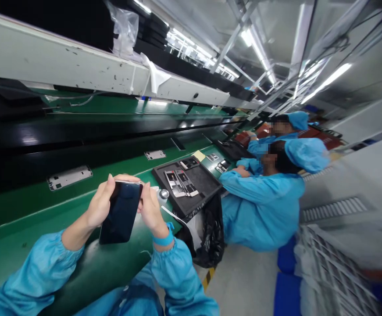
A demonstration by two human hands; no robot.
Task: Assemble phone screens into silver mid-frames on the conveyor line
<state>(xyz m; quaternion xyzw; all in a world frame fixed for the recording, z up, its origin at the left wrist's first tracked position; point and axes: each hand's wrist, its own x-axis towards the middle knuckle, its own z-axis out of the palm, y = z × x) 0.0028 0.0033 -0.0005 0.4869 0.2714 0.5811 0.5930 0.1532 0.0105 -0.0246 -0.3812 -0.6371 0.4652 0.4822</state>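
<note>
Between my two hands a smartphone [121, 215] with a dark, glossy face is held up above the green bench. My left hand [100, 202] grips its left edge near the upper end, thumb on the side. On the opposite side, my right hand [150, 206] has its thumb and fingers closed on the upper right corner. A blue band circles my right wrist. Just beyond the right hand stands a small bottle with a metal top [163, 195]. The back of the phone is hidden from view.
A silver phone frame [70, 177] and another phone frame [155, 155] lie along the belt. To the right, a black tray [207, 186] holds several phone parts. A black plastic bag [212, 232] hangs at the bench edge. Co-workers in blue [259, 193] sit further along.
</note>
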